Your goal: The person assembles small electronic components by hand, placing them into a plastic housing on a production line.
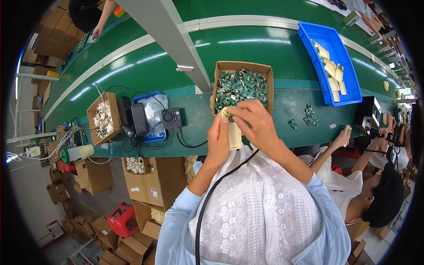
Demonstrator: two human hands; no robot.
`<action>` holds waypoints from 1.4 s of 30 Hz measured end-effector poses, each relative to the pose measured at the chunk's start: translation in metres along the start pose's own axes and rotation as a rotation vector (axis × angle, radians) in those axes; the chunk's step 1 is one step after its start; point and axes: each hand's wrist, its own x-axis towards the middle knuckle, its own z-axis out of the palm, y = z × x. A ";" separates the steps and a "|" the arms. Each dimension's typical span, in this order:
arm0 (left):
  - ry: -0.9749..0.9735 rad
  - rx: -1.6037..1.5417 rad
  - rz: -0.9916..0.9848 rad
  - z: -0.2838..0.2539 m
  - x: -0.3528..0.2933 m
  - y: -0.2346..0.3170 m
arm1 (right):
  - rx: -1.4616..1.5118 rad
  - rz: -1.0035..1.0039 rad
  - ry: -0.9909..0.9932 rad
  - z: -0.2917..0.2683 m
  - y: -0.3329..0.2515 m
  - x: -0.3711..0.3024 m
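A cream plastic casing [235, 138] is upright in front of my chest. My left hand [218, 137] is closed around its left side, thumb on the front near the top. My right hand [255, 124] reaches over from the right, its fingertips pinched together at the casing's upper end. A bit of green shows under those fingertips, but what they grip is mostly hidden. Just beyond both hands stands an open cardboard box [267, 70] heaped with small green circuit boards [243, 87].
A blue tray [304, 42] holding cream casings stands back right. Loose circuit boards [310, 115] lie to the right. Left are a black power adapter [171, 118], cables and a box of white parts [102, 118]. A grey post [176, 39] rises ahead. A co-worker [353, 190] sits close right.
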 end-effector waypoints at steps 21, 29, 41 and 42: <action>0.003 -0.147 -0.051 0.003 -0.005 -0.001 | 0.770 0.570 0.027 0.023 -0.006 -0.019; -0.006 -0.422 -0.148 0.008 0.000 -0.013 | 0.856 0.660 0.039 0.023 0.011 -0.019; -0.148 -0.562 -0.306 0.037 0.012 -0.017 | -0.126 0.243 0.044 -0.010 0.018 -0.045; -0.142 -0.556 -0.335 0.036 0.009 -0.016 | -0.139 0.247 0.057 -0.022 0.021 -0.046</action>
